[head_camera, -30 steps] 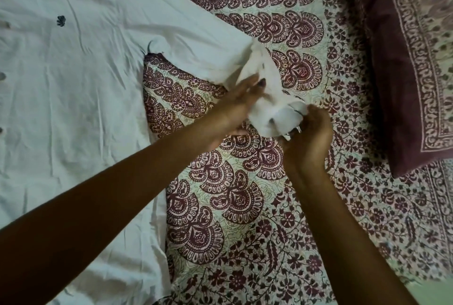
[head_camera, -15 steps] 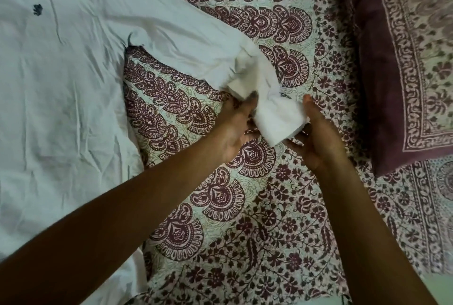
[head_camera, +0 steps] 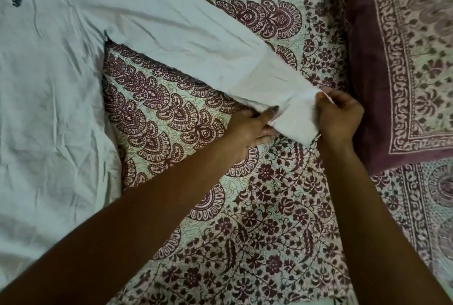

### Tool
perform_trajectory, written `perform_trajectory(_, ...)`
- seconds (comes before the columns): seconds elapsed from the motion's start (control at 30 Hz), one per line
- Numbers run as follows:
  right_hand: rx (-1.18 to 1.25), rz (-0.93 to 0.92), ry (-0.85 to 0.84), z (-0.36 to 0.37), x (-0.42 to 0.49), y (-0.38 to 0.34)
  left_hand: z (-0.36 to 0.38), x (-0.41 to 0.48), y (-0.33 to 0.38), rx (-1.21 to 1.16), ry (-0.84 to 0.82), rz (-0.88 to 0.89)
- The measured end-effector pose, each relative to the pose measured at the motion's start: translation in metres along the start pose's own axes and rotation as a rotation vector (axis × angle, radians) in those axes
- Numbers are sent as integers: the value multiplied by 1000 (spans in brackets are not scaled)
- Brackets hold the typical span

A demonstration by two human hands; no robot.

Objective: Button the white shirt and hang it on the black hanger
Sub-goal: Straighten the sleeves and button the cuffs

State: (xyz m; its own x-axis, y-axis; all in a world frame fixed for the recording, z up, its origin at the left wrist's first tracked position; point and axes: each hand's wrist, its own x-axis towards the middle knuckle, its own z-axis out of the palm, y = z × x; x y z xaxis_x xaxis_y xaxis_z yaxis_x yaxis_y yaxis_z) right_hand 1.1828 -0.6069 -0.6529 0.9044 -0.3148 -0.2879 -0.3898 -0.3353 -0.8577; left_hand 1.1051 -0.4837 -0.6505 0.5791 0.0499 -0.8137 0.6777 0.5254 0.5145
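We see small dark mark (head_camera: pixel 16 0) on white shirt (head_camera: pixel 49 89), too blurry to read. Shirt lies on bed (head_camera: pixel 269 206). Our left hand (head_camera: pixel 247 133) and right hand (head_camera: pixel 339 118) pinch cuff (head_camera: pixel 294 118); sleeve (head_camera: pixel 183 42) now straighter than before.

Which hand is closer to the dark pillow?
The right hand, pinching the cuff right beside the pillow; the left hand grips the cuff on its other side, farther away.
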Motion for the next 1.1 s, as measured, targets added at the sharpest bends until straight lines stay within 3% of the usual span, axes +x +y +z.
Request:
perform_trajectory(0.1,-293,-168,-31,-1,20,5,-5,11,0,-104,124,32)
perform_trajectory(0.2,-693,-580,-34,6,26,3,-22,30,1,-283,490,195)
perform_trajectory(0.27,-831,-776,-226,18,23,1,-34,40,8,-296,679,353)
perform_trajectory(0.37,-1159,-834,-529,37,15,9,-48,53,27,-162,829,562)
perform_trajectory(0.47,-1328,-814,-582,41,22,30,-66,68,52,-35,913,716)
perform_trajectory(0.53,-1405,-765,-601,40,29,39,-85,78,71,-123,933,683)
perform_trajectory(0.67,-1414,-720,-645,39,30,40,-129,86,90,-350,878,562)
perform_trajectory(0.73,-1428,-698,-664,42,29,37,-137,81,86,-180,928,526)
perform_trajectory(0.83,-1362,-698,-611,48,25,21,-140,79,70,295,1118,494)
perform_trajectory(0.97,-941,-979,-644,94,6,-15,-135,83,67,592,1373,567)
perform_trajectory(1.1,-794,-1341,-808,179,-11,-38,-145,93,58,709,1366,764)
